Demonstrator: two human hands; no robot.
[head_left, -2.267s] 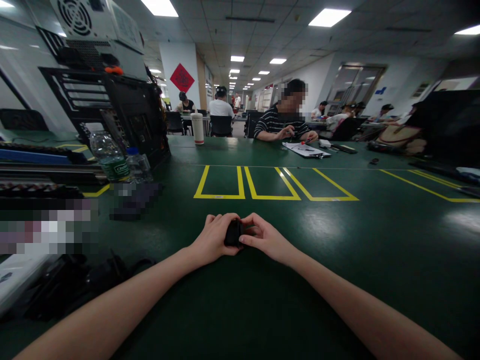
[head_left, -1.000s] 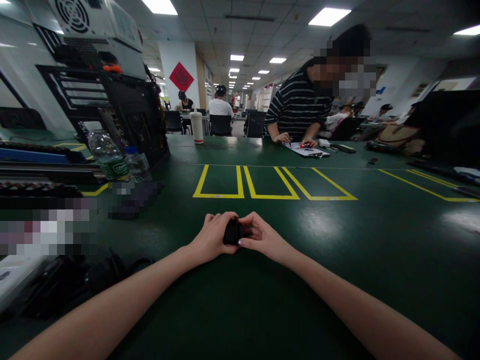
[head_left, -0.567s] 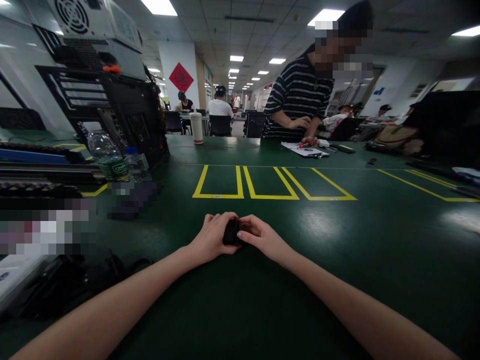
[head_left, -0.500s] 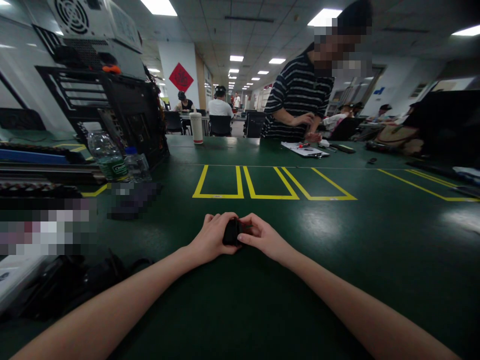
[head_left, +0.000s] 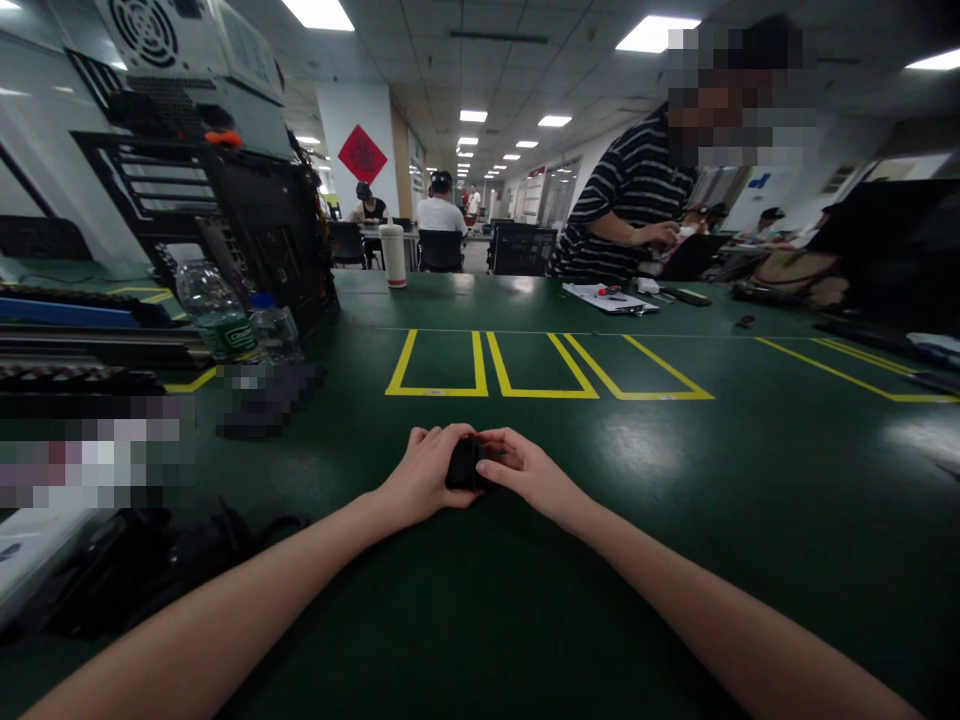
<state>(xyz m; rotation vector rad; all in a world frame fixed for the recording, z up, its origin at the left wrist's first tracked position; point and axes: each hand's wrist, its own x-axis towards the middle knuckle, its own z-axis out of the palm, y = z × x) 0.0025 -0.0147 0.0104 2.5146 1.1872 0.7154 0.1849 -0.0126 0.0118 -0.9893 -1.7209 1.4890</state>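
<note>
1. Left hand [head_left: 420, 478]: fingers and thumb wrapped round a small black object [head_left: 462, 466].
2. Right hand [head_left: 534, 480]: half curled, thumb at the object's right edge — whether it grips, I cannot tell.
3. The object sits between both hands, low over the green table [head_left: 487, 610]. The step seems two-handed fingerwork; any next move probably calls for a steady left hold.
4. Beyond: yellow tape outlines [head_left: 436, 393], then a clipboard [head_left: 600, 297].

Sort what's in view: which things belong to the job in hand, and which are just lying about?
In the job:
small black object, held in the left grip
right grip at its right edge

Apparently just lying about:
bottle with green label
blue-capped bottle
white tumbler
white papers
black computer case
</note>
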